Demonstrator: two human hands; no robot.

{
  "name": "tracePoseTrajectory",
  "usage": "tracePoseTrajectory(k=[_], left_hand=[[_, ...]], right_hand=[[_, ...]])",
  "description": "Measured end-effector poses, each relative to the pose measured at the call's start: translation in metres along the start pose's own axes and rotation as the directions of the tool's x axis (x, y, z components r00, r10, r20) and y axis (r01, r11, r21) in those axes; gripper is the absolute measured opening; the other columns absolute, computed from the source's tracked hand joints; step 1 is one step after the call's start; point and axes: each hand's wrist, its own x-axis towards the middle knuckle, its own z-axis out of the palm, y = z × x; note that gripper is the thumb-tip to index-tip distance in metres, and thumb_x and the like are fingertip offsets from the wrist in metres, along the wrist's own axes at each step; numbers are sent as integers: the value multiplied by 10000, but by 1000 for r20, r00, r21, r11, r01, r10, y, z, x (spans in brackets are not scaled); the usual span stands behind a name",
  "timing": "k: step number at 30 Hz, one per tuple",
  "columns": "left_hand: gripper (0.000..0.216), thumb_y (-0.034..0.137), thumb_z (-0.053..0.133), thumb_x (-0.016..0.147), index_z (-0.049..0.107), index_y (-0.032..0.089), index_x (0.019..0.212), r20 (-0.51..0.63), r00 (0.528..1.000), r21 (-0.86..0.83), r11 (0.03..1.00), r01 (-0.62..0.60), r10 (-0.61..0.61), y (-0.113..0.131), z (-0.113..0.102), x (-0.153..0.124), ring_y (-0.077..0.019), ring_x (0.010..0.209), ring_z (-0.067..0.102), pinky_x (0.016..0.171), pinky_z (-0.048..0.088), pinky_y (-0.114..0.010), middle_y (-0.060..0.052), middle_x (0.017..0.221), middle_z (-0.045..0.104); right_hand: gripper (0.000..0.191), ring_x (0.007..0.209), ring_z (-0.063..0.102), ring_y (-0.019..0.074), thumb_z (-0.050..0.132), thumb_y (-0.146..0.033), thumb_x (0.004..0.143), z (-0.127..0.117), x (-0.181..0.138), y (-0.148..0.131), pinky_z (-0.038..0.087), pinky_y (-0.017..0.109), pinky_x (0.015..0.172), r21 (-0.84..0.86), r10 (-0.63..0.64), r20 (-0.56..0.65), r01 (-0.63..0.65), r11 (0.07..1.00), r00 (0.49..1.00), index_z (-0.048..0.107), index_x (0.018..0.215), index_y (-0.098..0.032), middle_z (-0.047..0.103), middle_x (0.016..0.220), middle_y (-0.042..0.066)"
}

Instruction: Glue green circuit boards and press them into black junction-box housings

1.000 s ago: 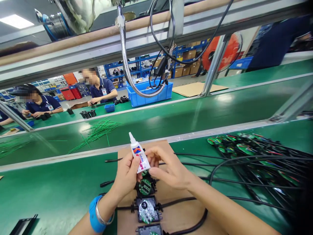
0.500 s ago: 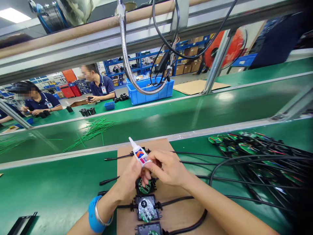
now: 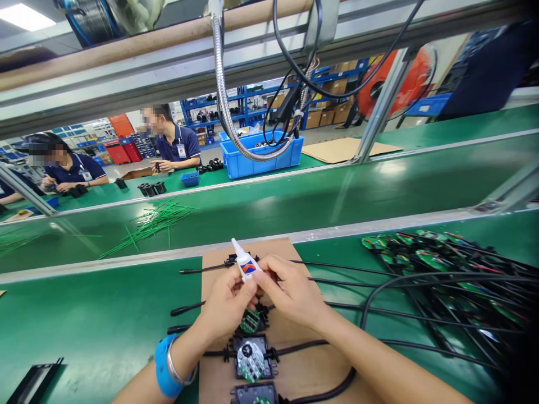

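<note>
A small white glue bottle [image 3: 243, 258] with a pointed nozzle and a blue and red label tilts up and to the left between my hands. My right hand [image 3: 292, 289] grips its body with thumb and fingers. Closed at the bottle's lower end is my left hand [image 3: 223, 306], its thumb against the base. Just below the hands sits a round green circuit board [image 3: 250, 321], partly covered by fingers. Nearer to me, another round circuit board [image 3: 251, 362] lies in an open black housing [image 3: 240, 339] with cables at both sides.
Brown cardboard [image 3: 303, 359] lies under the row of housings. On the right is a heap of cabled circuit boards [image 3: 429, 258]. Green sticks [image 3: 155, 221] lie across the divider. A metal hose [image 3: 223, 95] hangs overhead. Two co-workers sit beyond, near a blue bin [image 3: 261, 160].
The glue bottle has shifted slightly right and turned, so its label shows differently. My left hand's fingers have moved up around its lower end. The camera view has shifted slightly.
</note>
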Motion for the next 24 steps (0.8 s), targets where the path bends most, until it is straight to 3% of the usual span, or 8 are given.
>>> tracePoseTrajectory(k=[4, 7, 10, 14, 17, 20, 23, 24], left_hand=[[439, 565, 678, 786, 529, 159, 860, -84, 996, 14, 999, -36, 37, 3, 1, 1, -107, 573, 582, 553, 518, -226, -6, 700, 598], [458, 595, 659, 785, 529, 159, 837, -105, 992, 46, 997, -59, 63, 5, 2, 7, -122, 553, 592, 555, 526, -252, -14, 670, 614], [466, 599, 612, 814, 582, 145, 915, -85, 993, 107, 992, -74, 83, 12, -6, 19, -165, 659, 645, 639, 555, -301, -59, 781, 680], [331, 432, 622, 847, 673, 145, 1004, -13, 998, 278, 959, -60, 66, 18, -35, 28, -232, 868, 673, 806, 549, -398, -105, 999, 719], [237, 285, 617, 849, 705, 173, 1038, 14, 997, 418, 906, -72, 73, 7, -52, 19, -278, 1066, 612, 1005, 425, -495, -103, 1127, 698], [327, 223, 511, 906, 633, 173, 1205, 147, 983, 648, 740, -178, 108, -14, -54, 5, -285, 1217, 511, 1087, 331, -520, -94, 1319, 597], [410, 212, 423, 949, 498, 178, 1350, 300, 952, 836, 463, -295, 64, -30, -47, -3, -278, 1236, 480, 1053, 389, -504, -65, 1450, 471], [420, 217, 420, 952, 475, 179, 1367, 318, 947, 856, 416, -307, 46, -32, -46, -4, -279, 1238, 475, 1040, 405, -497, -58, 1469, 447]], right_hand=[[222, 571, 490, 128, 497, -322, 924, 8, -4, 4, 385, 249, 537, -17, -26, -62, 25, 1000, 998, 579, 766, -189, 531, 647, 0], [204, 712, 570, 158, 516, -362, 925, 20, -3, 5, 453, 269, 632, 102, 7, -115, 4, 995, 993, 623, 953, -191, 604, 815, 41], [264, 837, 612, 181, 486, -359, 941, 23, 11, 3, 484, 289, 732, 172, 31, -100, -13, 985, 994, 640, 1083, -198, 661, 959, 65], [299, 688, 610, 164, 503, -398, 914, 5, 46, 11, 464, 266, 616, 95, 130, -23, -127, 987, 991, 680, 1011, -177, 691, 809, 43], [303, 541, 529, 132, 538, -420, 872, -11, 71, 25, 382, 240, 509, -50, 197, 120, -192, 980, 973, 698, 892, -162, 630, 618, 5], [268, 540, 494, 120, 555, -376, 837, -16, 87, 38, 335, 229, 496, -208, 215, 249, -165, 964, 944, 697, 796, -153, 620, 604, -1], [289, 525, 472, 111, 528, -374, 843, -12, 96, 46, 313, 225, 491, -299, 208, 368, -96, 949, 906, 644, 706, -148, 601, 583, -1], [291, 513, 462, 108, 519, -368, 846, -10, 97, 47, 304, 227, 491, -328, 192, 403, -55, 943, 895, 625, 686, -149, 588, 570, -2]])
